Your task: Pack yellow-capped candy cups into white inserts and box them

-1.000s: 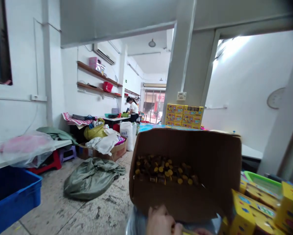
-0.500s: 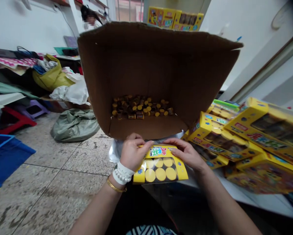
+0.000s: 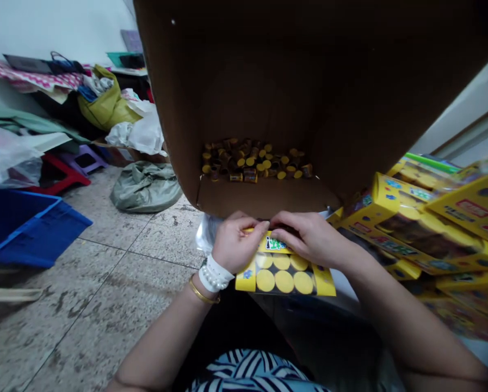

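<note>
A yellow printed box [image 3: 285, 272] with a clear window lies low in front of me, and round yellow lids show through the window. My left hand [image 3: 240, 239] is closed on its far left edge, thumb on top. My right hand [image 3: 304, 235] is closed on the far edge near the middle, thumb and fingertips close to the left thumb. The fingertips hide part of that edge. Just beyond stands a large cardboard carton [image 3: 247, 198], tipped with its opening toward me. Many small yellow-lidded cups [image 3: 254, 162] lie loose inside it.
Filled yellow boxes [image 3: 415, 223] are stacked at the right. On the left floor are a blue bin [image 3: 64, 228], a grey-green sack [image 3: 146, 188], and red and purple stools [image 3: 84, 159]. Bags and cloths [image 3: 109, 103] are heaped behind them.
My right hand has moved left along the box's far edge, so both thumbs are now close together. The view has tilted down and come nearer the carton.
</note>
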The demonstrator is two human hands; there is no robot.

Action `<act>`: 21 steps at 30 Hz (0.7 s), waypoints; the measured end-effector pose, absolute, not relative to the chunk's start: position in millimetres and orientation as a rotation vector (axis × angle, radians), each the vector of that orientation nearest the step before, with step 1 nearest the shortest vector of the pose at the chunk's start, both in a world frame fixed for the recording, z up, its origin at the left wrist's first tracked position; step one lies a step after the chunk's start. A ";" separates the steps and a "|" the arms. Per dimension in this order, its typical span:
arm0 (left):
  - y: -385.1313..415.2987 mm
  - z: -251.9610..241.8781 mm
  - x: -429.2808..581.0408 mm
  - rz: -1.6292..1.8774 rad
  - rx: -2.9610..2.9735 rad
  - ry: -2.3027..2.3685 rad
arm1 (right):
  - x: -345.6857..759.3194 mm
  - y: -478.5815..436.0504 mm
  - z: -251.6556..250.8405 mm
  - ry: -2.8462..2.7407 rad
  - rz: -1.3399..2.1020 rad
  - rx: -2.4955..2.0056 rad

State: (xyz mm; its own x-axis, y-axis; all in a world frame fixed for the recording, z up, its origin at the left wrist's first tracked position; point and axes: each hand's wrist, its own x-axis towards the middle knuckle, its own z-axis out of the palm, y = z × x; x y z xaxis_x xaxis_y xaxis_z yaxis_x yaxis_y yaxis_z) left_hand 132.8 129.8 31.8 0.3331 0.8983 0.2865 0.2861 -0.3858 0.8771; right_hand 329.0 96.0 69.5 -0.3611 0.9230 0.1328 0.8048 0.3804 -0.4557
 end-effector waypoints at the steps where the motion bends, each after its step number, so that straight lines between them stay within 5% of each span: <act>1: 129.1 30.5 129.4 1.038 1.765 0.979 | 330.6 96.9 68.5 -2.285 0.470 -1.469; 12: 107.2 8.4 113.8 1.111 1.173 0.946 | 334.5 95.2 54.1 -2.149 0.501 -1.379; 21: 111.8 10.8 106.5 1.395 1.840 1.167 | 334.2 93.2 50.1 -2.133 0.442 -1.220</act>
